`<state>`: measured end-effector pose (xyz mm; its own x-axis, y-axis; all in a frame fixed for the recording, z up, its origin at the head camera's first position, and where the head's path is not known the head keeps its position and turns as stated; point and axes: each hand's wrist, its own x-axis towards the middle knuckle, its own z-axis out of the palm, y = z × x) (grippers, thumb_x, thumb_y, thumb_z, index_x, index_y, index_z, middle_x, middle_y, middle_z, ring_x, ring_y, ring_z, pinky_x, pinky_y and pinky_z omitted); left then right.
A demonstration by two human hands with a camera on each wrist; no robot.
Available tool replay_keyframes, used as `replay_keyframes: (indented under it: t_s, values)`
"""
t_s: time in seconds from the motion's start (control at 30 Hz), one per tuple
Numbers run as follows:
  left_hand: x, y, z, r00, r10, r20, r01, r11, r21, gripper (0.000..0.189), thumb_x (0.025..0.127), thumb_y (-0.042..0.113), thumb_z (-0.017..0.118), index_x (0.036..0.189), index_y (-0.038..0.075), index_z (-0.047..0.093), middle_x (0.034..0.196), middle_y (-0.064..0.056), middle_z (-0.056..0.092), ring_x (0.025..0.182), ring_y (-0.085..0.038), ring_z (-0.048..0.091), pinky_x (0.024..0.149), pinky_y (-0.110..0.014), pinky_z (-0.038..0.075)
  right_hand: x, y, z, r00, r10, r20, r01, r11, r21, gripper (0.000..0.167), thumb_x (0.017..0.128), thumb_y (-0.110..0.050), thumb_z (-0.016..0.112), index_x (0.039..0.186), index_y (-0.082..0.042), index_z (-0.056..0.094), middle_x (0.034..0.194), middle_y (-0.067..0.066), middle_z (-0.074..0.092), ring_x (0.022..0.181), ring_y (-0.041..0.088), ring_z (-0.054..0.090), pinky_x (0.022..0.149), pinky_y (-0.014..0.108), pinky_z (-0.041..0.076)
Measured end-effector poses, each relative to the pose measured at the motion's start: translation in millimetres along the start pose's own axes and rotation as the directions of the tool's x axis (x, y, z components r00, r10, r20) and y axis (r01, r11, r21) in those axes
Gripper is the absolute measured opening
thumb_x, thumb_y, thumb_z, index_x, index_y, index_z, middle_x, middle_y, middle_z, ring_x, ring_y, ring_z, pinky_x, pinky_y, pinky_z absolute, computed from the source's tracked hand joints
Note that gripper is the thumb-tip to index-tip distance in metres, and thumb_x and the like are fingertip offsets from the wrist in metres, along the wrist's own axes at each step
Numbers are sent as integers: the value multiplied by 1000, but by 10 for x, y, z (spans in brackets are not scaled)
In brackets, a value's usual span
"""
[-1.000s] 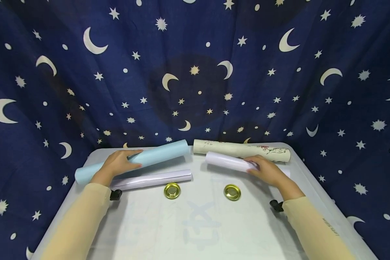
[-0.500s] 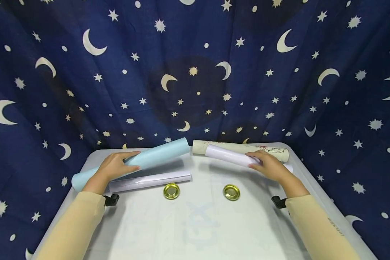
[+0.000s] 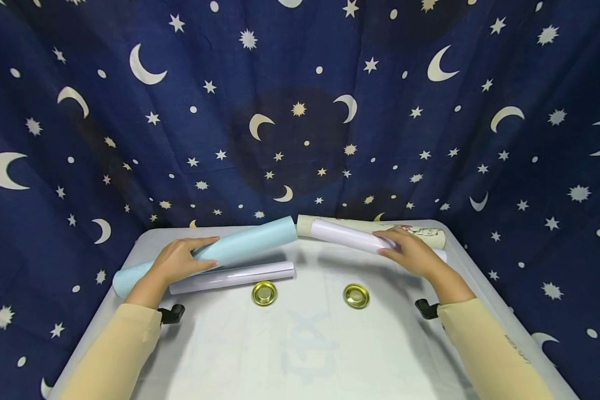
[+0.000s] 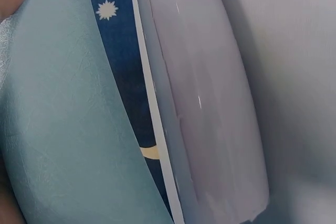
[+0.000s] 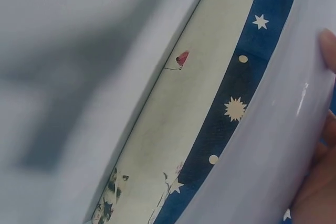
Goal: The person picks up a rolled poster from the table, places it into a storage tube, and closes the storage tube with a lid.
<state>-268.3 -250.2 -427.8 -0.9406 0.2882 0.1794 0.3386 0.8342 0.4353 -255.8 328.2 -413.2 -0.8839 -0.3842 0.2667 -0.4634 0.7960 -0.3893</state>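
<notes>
L hand (image 3: pixel 179 260) grips a light-blue paper roll (image 3: pixel 255 239), slanting from tabletop's (image 3: pixel 300 344) L edge to mid far edge; R hand (image 3: pixel 414 256) grips a glossy pale-lilac roll (image 3: pixel 347 235) nr far-R corner, beside a blossom-print roll (image 5: pixel 173 98). Prob. mid-lift; next move calls for light, level grips.

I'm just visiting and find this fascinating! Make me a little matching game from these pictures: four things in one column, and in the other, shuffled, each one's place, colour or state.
1. Left hand
2. Right hand
3. Flowered roll
4. Small round dishes

A. Gold-coloured
B. Grips a pale lilac roll
C. Lies along the far edge of the table
D. Grips the light blue roll

Pairs: 1-D, 2-B, 3-C, 4-A
</notes>
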Motion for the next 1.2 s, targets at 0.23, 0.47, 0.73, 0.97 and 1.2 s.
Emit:
replay_keyframes:
  t_s: [0.23, 0.47, 0.73, 0.97, 1.2]
  values:
    - [-40, 101, 25, 999, 45, -13, -45, 999, -9, 69, 78, 52, 83, 140, 34, 60, 137, -4, 63, 126, -33, 56, 99, -58, 45, 4, -65, -7, 1000, -23, -8, 23, 1000, 0, 46, 93, -24, 73, 136, -13, 62, 127, 14, 61, 111, 32, 59, 96, 55, 46]
    - [-79, 131, 55, 998, 59, -14, -59, 998, -2, 68, 77, 48, 84, 139, 35, 61, 137, -6, 62, 127, -34, 56, 101, -57, 45, 11, -72, 32, 999, -44, -4, 44, 999, -3, 46, 92, -22, 75, 135, -13, 63, 121, 12, 62, 99, 26, 59, 88, 50, 48]
    - [-117, 124, 96, 996, 85, -25, -85, 996, 4, 69, 76, 60, 80, 138, 37, 62, 135, -5, 64, 126, -33, 57, 101, -58, 45, 44, -153, 31, 997, -73, 20, 73, 997, -9, 46, 92, -22, 75, 136, -16, 64, 123, 9, 63, 104, 26, 62, 91, 49, 50]
    - [-163, 172, 120, 995, 100, -20, -100, 995, 12, 68, 76, 56, 82, 138, 35, 62, 135, -6, 64, 126, -33, 57, 102, -57, 45, 80, -188, 57, 994, -104, 34, 103, 994, 23, 46, 90, -19, 76, 135, -15, 65, 129, 10, 62, 118, 30, 60, 98, 51, 48]
    - [-170, 208, 128, 990, 142, -22, -141, 990, 18, 66, 75, 50, 85, 136, 33, 65, 133, -4, 65, 124, -30, 59, 101, -54, 47, 117, -214, 86, 988, -150, 39, 147, 988, 55, 46, 89, -18, 77, 134, -14, 65, 130, 7, 63, 122, 30, 58, 100, 50, 47]
